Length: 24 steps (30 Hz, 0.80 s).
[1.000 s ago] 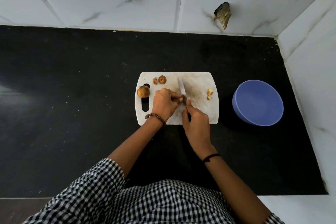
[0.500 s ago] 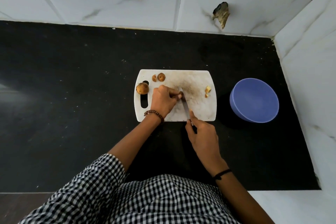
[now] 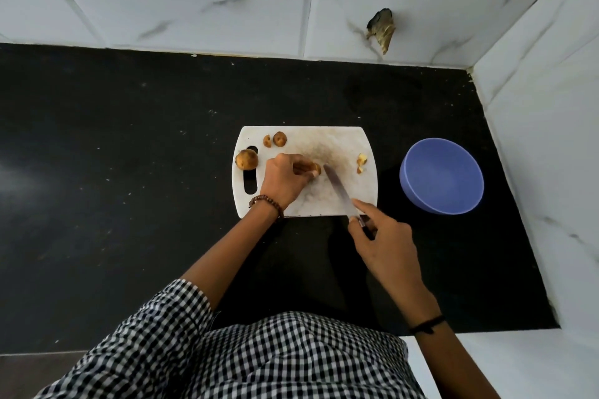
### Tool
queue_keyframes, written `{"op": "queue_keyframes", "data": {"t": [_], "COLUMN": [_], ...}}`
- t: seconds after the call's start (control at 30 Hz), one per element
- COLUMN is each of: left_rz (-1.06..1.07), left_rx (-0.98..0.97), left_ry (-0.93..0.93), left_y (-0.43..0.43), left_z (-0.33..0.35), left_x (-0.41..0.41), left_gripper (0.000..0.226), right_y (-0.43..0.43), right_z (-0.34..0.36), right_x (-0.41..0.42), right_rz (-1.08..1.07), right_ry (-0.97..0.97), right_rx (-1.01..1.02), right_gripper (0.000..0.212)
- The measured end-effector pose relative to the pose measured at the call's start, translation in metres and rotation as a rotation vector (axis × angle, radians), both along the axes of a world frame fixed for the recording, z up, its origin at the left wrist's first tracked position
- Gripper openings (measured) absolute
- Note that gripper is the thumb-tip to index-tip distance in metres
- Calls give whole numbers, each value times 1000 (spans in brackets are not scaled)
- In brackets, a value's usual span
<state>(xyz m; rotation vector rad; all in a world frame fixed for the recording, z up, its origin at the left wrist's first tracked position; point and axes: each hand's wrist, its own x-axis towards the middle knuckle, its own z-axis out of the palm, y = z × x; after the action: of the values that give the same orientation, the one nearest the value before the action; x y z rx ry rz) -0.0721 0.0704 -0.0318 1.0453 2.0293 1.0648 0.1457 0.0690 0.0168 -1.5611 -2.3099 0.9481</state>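
Pinching a small potato piece point(image 3: 312, 168) at the middle of the white cutting board point(image 3: 324, 139), my left hand point(image 3: 285, 183) curls over it. My right hand point(image 3: 385, 243) grips the knife point(image 3: 340, 192) handle past the board's near edge, with the blade tip just beside the piece. Black counter point(image 3: 113, 172) spreads wide to the left. The blue bowl point(image 3: 442, 176) stands apart on the right, showing plain blue inside.

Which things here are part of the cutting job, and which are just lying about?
In hand: left hand, the potato piece it holds, knife, right hand, cutting board.
Lying about: whole potato, two end pieces, cut bits, blue bowl.
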Motion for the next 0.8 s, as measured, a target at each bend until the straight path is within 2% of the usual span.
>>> {"op": "queue_keyframes", "data": {"t": [0.13, 0.27, 0.43, 0.57, 0.8], "left_rz": [-78, -347, -507, -450, -141], "left_rx": [-28, -62, -127, -69, -47], "left_ry": [230, 364, 456, 445, 383], "left_y": [4, 11, 16, 15, 10], "left_z": [2, 5, 14, 8, -6], "left_x": [-6, -16, -23, -23, -1], "left_gripper": [26, 46, 45, 36, 22], "right_y": [6, 16, 25, 27, 25], "right_z": [-8, -16, -21, -23, -27], "right_x": [-7, -22, -39, -46, -51], "right_rz": [-77, -123, -163, -158, -174], "right_ry": [75, 140, 210, 207, 214], "right_rx": [10, -48, -102, -127, -117], "right_gripper": [34, 28, 30, 26, 22]}}
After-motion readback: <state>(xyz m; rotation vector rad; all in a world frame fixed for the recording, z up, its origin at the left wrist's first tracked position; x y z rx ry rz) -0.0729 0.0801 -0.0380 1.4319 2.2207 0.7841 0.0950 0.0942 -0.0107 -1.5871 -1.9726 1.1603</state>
